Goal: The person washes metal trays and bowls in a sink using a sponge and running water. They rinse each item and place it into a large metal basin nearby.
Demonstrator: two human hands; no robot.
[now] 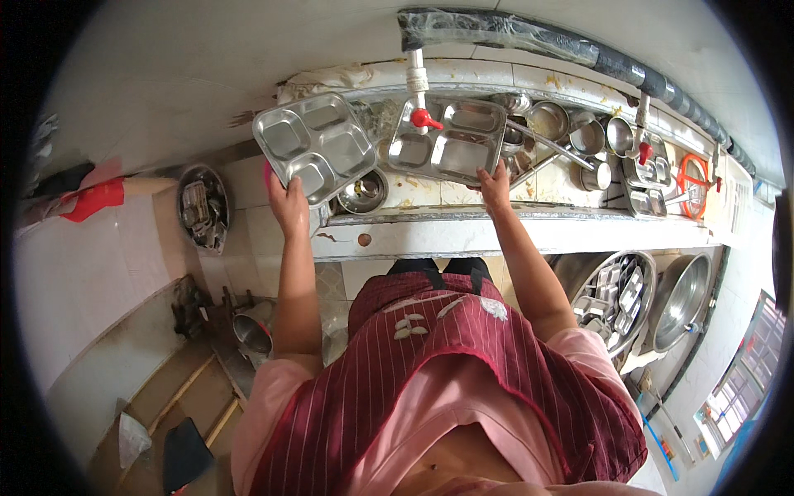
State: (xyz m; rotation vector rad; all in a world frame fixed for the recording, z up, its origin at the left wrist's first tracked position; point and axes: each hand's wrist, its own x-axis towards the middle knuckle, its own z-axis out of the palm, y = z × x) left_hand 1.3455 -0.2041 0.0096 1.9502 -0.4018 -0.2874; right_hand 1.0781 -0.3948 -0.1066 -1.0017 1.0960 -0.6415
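My left hand (289, 201) grips the lower left corner of a stainless steel compartment tray (315, 144), which is tilted over the left end of the tiled sink trough (422, 193). Something pink shows between that hand and the tray. My right hand (494, 186) holds the lower right corner of a second compartment tray (472, 149), under a tap with a red handle (427, 119). A round metal bowl (363, 191) lies in the trough, partly behind the left tray. Tangled pale scouring material (379, 121) is between the two trays.
Metal pots (549, 121), bowls and long-handled utensils lie right in the trough, strewn with food scraps. Further right are more trays (647, 201) and an orange hose (693, 186). Below the rim stand a basin of trays (611, 297) and another basin (680, 304). A wrapped pipe (546, 43) runs above.
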